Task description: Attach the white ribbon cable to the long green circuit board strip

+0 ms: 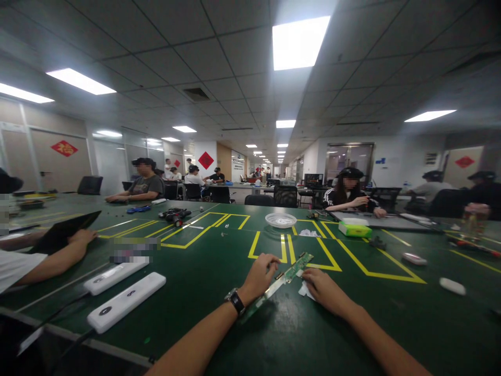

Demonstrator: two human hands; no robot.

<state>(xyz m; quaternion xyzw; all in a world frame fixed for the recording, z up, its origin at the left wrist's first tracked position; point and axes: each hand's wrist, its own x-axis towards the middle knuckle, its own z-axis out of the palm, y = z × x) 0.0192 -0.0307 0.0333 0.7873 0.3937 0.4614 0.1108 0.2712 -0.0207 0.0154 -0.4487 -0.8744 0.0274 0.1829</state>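
A: Where is the circuit board [287, 277] to be found?

B: It is seen slanted over the green bench [442, 329] between the two hands, with its far end pointed to the right.

A: How is the left hand [261, 275] held?

B: Its fingers are loosely curled over the board's left edge; whether anything is pinched cannot be told. A wristwatch [236, 302] is worn on that arm.

A: And the right hand [323, 288]?

B: Its fingertips are brought to the board's right edge, just beside some white scraps [303, 290]. Whether they are closed on anything cannot be made out.

A: What else is set nearby?

B: A white slotted basket [281, 220] is placed beyond the board, and two white power strips [131, 300] are laid well to the left.
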